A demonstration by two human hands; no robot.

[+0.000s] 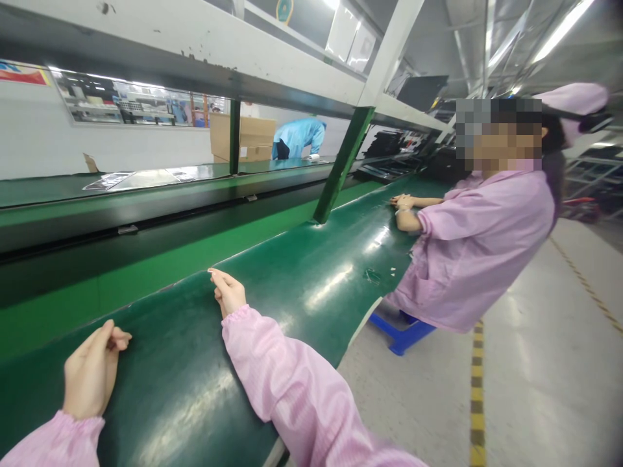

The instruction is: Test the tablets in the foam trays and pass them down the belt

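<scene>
My left hand [92, 370] rests on the dark green work surface [302, 272] at the lower left. Its fingers are curled loosely into a fist and nothing shows inside them. My right hand [226, 292] lies further along the same surface, near its far edge, fingers bent inward, with nothing visible in it. Both my arms wear pink sleeves. No loose object lies near either hand.
A co-worker in a pink coat [477, 240] sits on a blue stool [402, 331] to the right, forearms on the bench. A conveyor channel [146, 220] runs behind the bench under a white shelf. A person in blue [298, 137] bends near cardboard boxes [243, 137].
</scene>
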